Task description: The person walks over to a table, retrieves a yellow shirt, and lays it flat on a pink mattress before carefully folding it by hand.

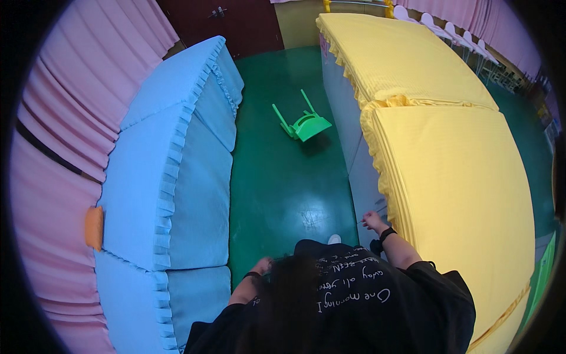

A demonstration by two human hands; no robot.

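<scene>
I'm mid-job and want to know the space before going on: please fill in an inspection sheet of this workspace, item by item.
Surface: green floor, shiny with glare.
Job's things: grey panel below the frill of the yellow cover; blue cover opposite.
Clutter: green chair in the aisle; orange block by the blue cover.
Hands: left hand partly hidden, grip unclear; right hand beside the grey panel, anything held unclear.
Cables: nothing seen.
Surroundings: pink curtain at left, dark red door ahead.
</scene>
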